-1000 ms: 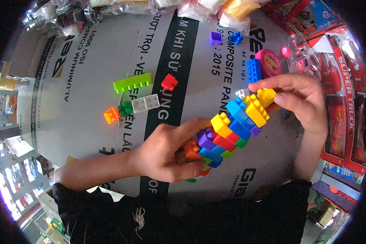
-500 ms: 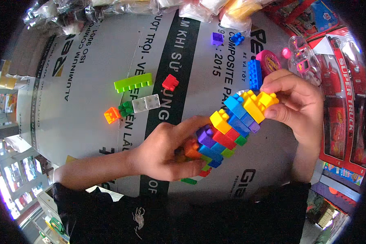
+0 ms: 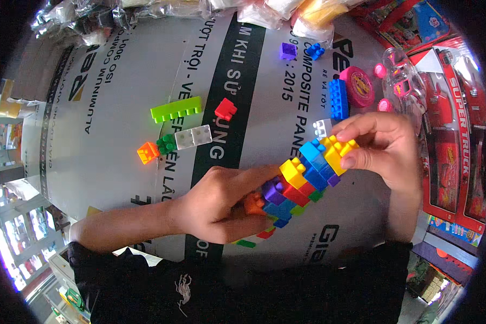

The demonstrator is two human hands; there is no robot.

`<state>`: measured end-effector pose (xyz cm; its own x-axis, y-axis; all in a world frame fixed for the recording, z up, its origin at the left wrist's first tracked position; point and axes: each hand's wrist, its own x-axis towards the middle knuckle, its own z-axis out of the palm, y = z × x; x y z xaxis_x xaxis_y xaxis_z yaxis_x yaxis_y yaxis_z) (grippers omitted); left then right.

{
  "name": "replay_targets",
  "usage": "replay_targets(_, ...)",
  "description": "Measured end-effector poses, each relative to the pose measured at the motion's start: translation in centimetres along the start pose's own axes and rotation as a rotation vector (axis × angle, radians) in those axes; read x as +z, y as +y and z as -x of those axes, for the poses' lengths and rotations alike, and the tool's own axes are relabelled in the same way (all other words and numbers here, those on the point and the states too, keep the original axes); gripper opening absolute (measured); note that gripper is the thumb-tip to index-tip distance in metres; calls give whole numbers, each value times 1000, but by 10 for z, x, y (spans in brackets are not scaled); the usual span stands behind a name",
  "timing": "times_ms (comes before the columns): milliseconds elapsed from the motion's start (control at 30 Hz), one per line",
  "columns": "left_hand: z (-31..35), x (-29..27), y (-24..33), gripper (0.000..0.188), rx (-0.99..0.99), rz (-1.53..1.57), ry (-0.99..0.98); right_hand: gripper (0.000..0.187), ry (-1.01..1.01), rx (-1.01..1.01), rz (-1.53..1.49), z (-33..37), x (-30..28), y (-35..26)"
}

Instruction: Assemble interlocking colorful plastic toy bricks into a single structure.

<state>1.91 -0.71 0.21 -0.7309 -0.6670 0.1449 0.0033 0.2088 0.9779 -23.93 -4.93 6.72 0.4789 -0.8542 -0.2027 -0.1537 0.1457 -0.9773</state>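
A stepped stack of toy building bricks (image 3: 297,192) in several colours slants across the middle, held above the board. My left hand (image 3: 213,202) wraps round its lower left end, the fingers hiding part of it. At the upper right end, my right hand (image 3: 380,146) pinches a yellow brick (image 3: 335,156) between thumb and fingers, against a light blue one. Just beyond those fingers lies a white brick (image 3: 322,128), partly covered. A long blue brick (image 3: 338,100) sits farther off. Left of the stack lie a lime green brick (image 3: 176,110), a red brick (image 3: 225,109), a white-grey brick (image 3: 194,137), a dark green brick (image 3: 167,143) and an orange brick (image 3: 148,153).
A purple brick (image 3: 288,51) and a small blue brick (image 3: 315,51) lie at the far side. A pink round case (image 3: 358,87), a clear plastic toy (image 3: 402,81) and a red toy truck box (image 3: 453,146) stand right. Plastic bags (image 3: 260,16) line the back edge.
My right hand has moved nearer and slightly left, still on the yellow brick. The stack's upper end has dropped toward me, uncovering the white brick and more of the pink case.
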Motion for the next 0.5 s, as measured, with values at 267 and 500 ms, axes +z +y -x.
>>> replay_targets(267,-2,2,-5,61,109,-89,16,23,-34,90,-37,-3,-7,4)
replay_targets(500,-1,2,-4,62,129,-111,15,31,-114,107,-67,-3,-8,9)
